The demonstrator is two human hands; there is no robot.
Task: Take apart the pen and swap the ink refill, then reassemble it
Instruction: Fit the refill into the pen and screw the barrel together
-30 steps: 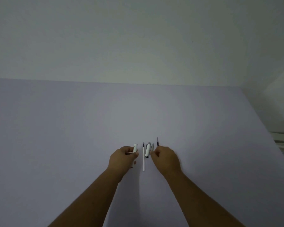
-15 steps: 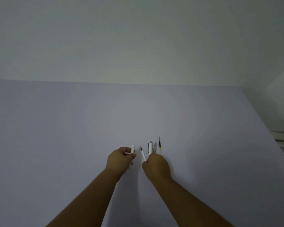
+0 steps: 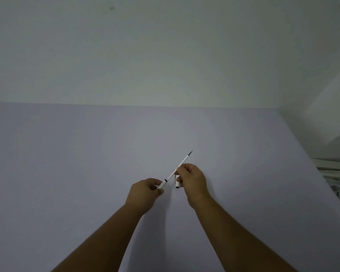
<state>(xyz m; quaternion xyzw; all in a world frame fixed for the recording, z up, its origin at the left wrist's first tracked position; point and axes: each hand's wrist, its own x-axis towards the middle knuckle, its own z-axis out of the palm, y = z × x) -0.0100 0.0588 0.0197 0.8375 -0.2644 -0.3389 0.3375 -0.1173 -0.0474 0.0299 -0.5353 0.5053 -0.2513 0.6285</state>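
Observation:
My left hand (image 3: 145, 193) grips a white pen barrel (image 3: 162, 184) whose dark open end points up and to the right. My right hand (image 3: 191, 178) pinches a thin white ink refill (image 3: 183, 161) with a dark tip aimed up-right. The refill's lower end meets the barrel's opening. A short white pen piece (image 3: 177, 182) is also tucked in my right hand, sticking out below the fingers. Both hands hover just above the pale lilac table (image 3: 86, 173).
The table's far edge meets a plain white wall (image 3: 165, 55). At the right, past the table's edge, lie white slats and crumpled white material (image 3: 338, 173).
My right hand has lifted the refill and a short piece off the table and angled the refill toward the barrel. My left hand has tilted the barrel to meet it. The other refill is out of sight.

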